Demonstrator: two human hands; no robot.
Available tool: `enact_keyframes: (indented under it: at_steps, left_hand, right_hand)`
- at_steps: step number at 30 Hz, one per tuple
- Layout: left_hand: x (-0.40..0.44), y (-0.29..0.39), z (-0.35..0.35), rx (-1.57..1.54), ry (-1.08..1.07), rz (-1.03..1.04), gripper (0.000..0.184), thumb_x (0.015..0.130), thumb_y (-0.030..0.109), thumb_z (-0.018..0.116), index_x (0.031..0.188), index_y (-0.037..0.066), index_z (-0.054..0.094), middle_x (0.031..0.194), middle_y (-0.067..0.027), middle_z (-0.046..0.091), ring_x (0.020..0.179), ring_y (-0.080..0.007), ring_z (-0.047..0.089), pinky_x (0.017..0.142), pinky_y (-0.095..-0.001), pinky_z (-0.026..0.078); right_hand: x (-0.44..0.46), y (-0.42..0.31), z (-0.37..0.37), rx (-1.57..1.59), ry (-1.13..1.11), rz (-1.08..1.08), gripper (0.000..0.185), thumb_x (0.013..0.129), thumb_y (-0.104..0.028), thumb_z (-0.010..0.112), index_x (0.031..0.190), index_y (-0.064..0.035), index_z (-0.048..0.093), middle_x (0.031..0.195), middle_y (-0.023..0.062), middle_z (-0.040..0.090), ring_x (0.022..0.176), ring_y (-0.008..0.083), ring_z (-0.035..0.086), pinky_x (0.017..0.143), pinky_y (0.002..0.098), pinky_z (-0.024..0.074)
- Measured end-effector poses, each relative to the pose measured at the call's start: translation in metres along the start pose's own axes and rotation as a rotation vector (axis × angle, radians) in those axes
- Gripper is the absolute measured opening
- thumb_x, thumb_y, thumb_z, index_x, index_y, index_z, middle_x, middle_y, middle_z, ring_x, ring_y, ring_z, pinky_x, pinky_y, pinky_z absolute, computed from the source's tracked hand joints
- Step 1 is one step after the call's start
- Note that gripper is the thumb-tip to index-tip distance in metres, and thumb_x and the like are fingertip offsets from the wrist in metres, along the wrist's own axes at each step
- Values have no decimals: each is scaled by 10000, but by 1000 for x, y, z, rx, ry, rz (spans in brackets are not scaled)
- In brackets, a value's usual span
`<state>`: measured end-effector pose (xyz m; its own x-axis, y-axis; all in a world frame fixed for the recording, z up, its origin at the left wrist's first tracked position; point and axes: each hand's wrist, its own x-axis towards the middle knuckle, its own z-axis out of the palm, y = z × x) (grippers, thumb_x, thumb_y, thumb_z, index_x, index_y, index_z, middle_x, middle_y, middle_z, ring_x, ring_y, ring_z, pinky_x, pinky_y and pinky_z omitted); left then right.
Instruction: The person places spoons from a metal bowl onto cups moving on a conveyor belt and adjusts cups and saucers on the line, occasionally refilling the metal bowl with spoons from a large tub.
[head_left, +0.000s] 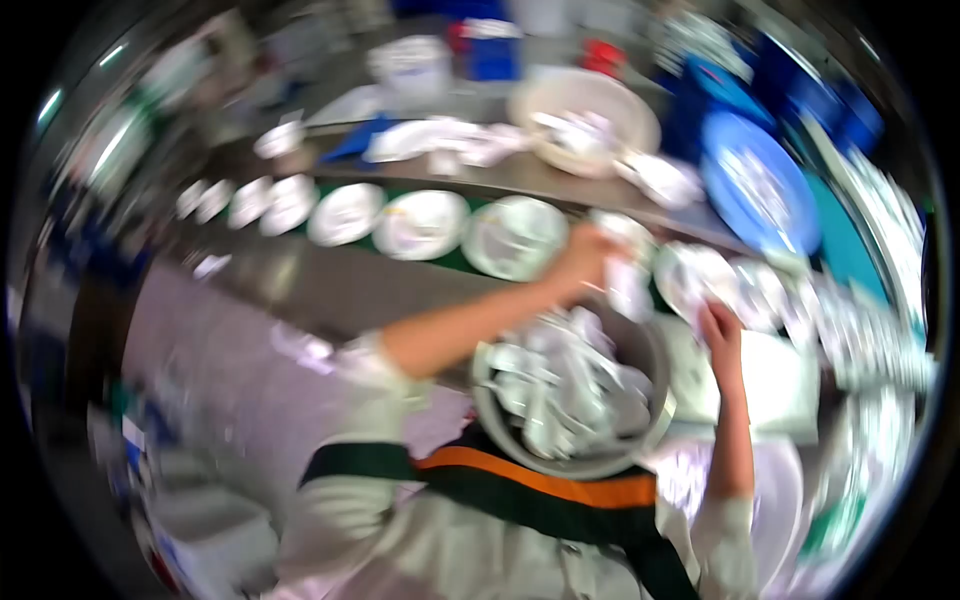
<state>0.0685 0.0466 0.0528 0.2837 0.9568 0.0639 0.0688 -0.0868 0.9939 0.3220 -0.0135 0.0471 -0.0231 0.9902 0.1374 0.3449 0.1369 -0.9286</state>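
Note:
My left hand reaches over the belt with its fingers closed round a pale white piece, too smeared to name. Below it, close to my body, a round grey bowl is heaped with long white pieces that look like spoons or wrapped packets. My right hand has its fingers pinched at the near rim of a white plate; whether something small is between them is hidden by blur. Several more white plates stand in a row on the green belt, some with items on them.
Beyond the belt are a cream basin with white pieces, a blue basin and white bundles on a metal ledge. Stacked clear items crowd the right side. A white board and a pale tub lie beside the bowl.

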Motion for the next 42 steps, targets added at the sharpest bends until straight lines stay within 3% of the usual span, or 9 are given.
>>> enact_keyframes:
  at_steps: [5, 8, 18, 22, 24, 29, 33, 39, 42]
  left_hand:
    - [-17, 29, -18, -237, -32, -130, 304, 909, 244, 454, 933, -35, 574, 739, -98, 601, 594, -147, 600, 538, -244, 494]
    - [-9, 31, -9, -193, -95, -175, 299, 910, 229, 455, 946, -43, 571, 761, -110, 601, 622, -154, 604, 569, -242, 496]
    - [7, 28, 9, -196, -267, -173, 317, 903, 213, 479, 990, -84, 550, 882, -152, 604, 771, -185, 610, 665, -273, 508]
    - [4, 22, 7, -211, -221, -202, 305, 881, 190, 509, 975, -98, 543, 875, -161, 603, 752, -186, 621, 623, -255, 517]
    - [6, 15, 12, -252, -224, -166, 316, 875, 219, 526, 983, -77, 552, 865, -136, 608, 737, -173, 614, 611, -241, 509]
    - [-14, 18, 15, 580, -185, 109, 316, 771, 234, 658, 957, -12, 585, 814, -66, 595, 721, -132, 561, 628, -261, 459]
    - [-53, 23, 29, 1035, -713, 369, 220, 688, 217, 673, 843, 70, 620, 870, -81, 559, 901, -254, 503, 795, -366, 398]
    - [-43, 6, 24, 913, -764, 272, 157, 675, 167, 652, 788, 62, 625, 778, -84, 572, 808, -265, 538, 746, -372, 414]
    - [-33, 43, 20, 731, -576, 105, 159, 695, 157, 650, 789, 30, 629, 669, -89, 587, 598, -198, 568, 560, -316, 432]
  right_hand:
    - [24, 48, -31, -506, -57, 188, 217, 814, -211, 546, 846, -24, 651, 650, 130, 624, 471, 202, 590, 511, 333, 486]
    - [40, 81, -17, -638, -115, 73, 216, 763, -245, 583, 760, -40, 651, 675, 172, 610, 648, 316, 603, 615, 395, 471]
    - [60, 70, 54, -968, 17, -145, 392, 780, -395, 591, 709, -10, 618, 714, 162, 604, 660, 324, 608, 592, 393, 492]
    - [39, 8, 39, -533, 102, -220, 368, 834, -348, 561, 842, 13, 632, 721, 130, 622, 590, 231, 611, 523, 338, 497]
    - [28, -8, 37, 281, -228, 13, 253, 857, -224, 560, 925, 13, 620, 690, 78, 601, 549, 128, 569, 479, 263, 488]
    - [34, 39, 26, 57, -102, 67, 173, 848, -107, 547, 919, 42, 600, 703, 75, 604, 546, 95, 564, 473, 228, 491]
    - [37, 74, 32, -113, 5, 229, 191, 829, -149, 568, 894, 25, 614, 623, 106, 611, 540, 150, 613, 504, 266, 504]
    - [19, 21, 23, -348, -29, 139, 301, 830, -282, 586, 978, -21, 621, 708, 121, 648, 659, 226, 643, 667, 331, 496]
    - [-6, -20, 14, 15, -302, -184, 291, 837, -207, 590, 1066, -27, 591, 911, 107, 640, 807, 151, 612, 708, 261, 481]
